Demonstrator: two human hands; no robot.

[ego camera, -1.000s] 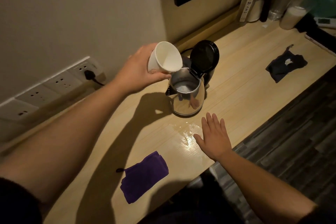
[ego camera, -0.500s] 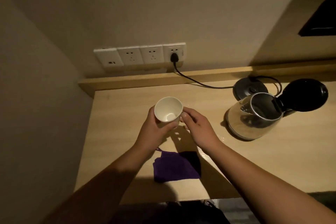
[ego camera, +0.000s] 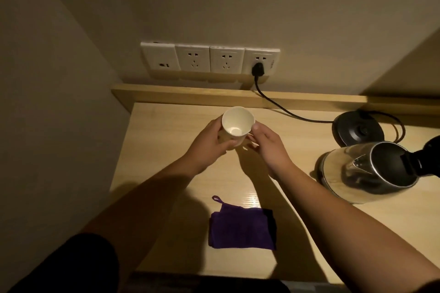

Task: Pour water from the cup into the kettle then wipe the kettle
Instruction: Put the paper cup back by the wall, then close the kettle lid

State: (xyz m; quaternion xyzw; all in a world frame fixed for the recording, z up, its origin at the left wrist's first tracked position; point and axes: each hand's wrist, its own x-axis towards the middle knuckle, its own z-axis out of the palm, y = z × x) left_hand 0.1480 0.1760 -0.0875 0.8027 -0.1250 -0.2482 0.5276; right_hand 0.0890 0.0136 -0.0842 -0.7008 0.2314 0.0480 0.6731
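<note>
A white paper cup [ego camera: 238, 123] stands upright over the far left part of the wooden desk [ego camera: 166, 173], and its inside looks empty. My left hand [ego camera: 209, 145] wraps its left side. My right hand [ego camera: 266, 145] touches its right side with the fingertips. The steel kettle [ego camera: 364, 173] sits on the desk at the right, off its base, with its black lid [ego camera: 431, 157] hinged open. A folded purple cloth [ego camera: 240, 228] lies near the front edge, below my hands.
The kettle's round black base [ego camera: 357, 131] rests behind the kettle, its cord [ego camera: 285, 112] running to a plug in the wall socket strip [ego camera: 209, 59]. A raised wooden ledge [ego camera: 190, 95] borders the back. A wall closes the left side.
A second ago my left hand tipped the cup over the kettle while my right hand lay flat on the desk. Now the cup is upright, away to the kettle's left, held between both hands.
</note>
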